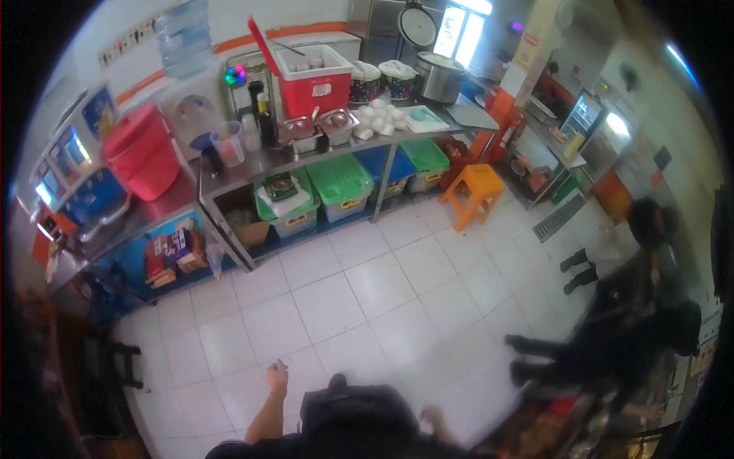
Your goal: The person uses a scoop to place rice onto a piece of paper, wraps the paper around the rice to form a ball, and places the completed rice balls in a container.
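My left hand (pixel 277 376) hangs in front of me over the white tiled floor (pixel 344 298), its fingers curled, with nothing plainly visible in it. Low beside my dark clothing is my right hand (pixel 433 417), blurred, so its fingers cannot be made out. Neither hand touches the steel counter (pixel 252 172) ahead. On that counter stand a red cooler box (pixel 317 92) with its lid raised, steel food containers (pixel 337 122), a heap of white round pieces (pixel 379 119), a dark bottle (pixel 265 123) and a clear plastic jug (pixel 229 146).
Under the counter sit plastic bins with green lids (pixel 338 178). An orange plastic stool (pixel 476 189) stands on the floor beside the counter's right end. People in dark clothes (pixel 619 344) are at the right. A black stool (pixel 123 364) is at the left.
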`<state>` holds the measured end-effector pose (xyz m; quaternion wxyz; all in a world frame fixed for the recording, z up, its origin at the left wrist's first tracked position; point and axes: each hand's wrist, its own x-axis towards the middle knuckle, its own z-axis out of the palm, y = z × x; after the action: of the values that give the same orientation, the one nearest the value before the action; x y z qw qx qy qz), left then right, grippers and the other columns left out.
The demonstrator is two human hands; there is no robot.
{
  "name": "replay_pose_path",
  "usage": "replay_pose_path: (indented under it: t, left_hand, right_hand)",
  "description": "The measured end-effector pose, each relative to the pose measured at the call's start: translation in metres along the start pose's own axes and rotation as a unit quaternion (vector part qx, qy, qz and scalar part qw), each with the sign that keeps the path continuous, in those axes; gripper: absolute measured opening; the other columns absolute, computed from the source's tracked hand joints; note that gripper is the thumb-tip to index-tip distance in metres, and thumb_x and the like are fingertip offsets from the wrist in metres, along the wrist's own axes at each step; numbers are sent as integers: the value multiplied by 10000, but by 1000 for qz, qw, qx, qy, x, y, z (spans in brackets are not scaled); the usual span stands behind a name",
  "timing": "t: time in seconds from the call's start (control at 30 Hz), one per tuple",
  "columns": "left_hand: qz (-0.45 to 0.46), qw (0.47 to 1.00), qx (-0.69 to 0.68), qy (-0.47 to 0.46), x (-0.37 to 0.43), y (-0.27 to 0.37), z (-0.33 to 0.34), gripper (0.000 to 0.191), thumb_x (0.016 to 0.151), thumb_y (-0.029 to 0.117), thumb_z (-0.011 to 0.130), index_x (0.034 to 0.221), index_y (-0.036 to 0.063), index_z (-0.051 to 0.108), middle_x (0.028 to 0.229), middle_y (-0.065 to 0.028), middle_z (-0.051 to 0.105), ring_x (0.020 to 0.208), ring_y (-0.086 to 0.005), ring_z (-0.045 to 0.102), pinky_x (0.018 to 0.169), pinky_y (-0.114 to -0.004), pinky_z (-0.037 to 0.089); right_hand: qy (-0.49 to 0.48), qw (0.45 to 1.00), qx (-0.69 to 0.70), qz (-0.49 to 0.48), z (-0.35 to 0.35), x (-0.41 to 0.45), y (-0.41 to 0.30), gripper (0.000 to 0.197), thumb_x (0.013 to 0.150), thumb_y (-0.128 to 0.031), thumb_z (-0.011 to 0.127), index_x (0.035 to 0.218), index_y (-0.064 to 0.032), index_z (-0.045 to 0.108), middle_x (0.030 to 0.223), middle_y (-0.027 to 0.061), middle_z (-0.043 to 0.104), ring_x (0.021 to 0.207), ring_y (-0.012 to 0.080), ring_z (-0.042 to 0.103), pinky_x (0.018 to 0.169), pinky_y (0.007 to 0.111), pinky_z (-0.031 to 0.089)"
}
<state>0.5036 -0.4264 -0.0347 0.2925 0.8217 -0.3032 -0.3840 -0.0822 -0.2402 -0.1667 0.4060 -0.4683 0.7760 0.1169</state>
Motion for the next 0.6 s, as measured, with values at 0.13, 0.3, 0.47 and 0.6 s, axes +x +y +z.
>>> replay_pose_path:
  t: [0.13,0.3,0.47,0.6]
  left_hand:
    - [-17,985,-127,-115,50,108,96,414,1052,285,440,975,-21,709,774,-116,690,653,-157,608,567,-315,507]
    - [145,883,-113,-432,90,205,221,378,956,-5,535,1333,-18,509,1181,-203,675,1013,-300,696,830,-372,577]
    - [423,744,274,-438,220,243,273,374,975,205,571,1334,111,617,1265,-96,698,1154,-261,663,983,-424,534]
    - [314,742,496,-324,329,252,265,357,892,252,598,1230,303,703,1324,-10,661,1233,-279,611,1009,-453,498]
  right_hand:
    - [235,878,416,-21,-150,88,-89,258,944,-225,564,1060,-15,659,842,109,707,673,185,679,557,310,537]
    - [324,782,532,33,-277,146,-256,208,932,-221,583,985,-47,683,841,103,697,715,242,679,626,404,545]
    - [307,925,158,-161,-234,291,-228,220,883,-202,598,882,-24,727,910,129,742,867,268,722,798,385,574]
    - [-37,932,349,-96,-312,341,-239,257,884,-228,611,868,-13,751,951,137,766,893,257,748,830,372,588]
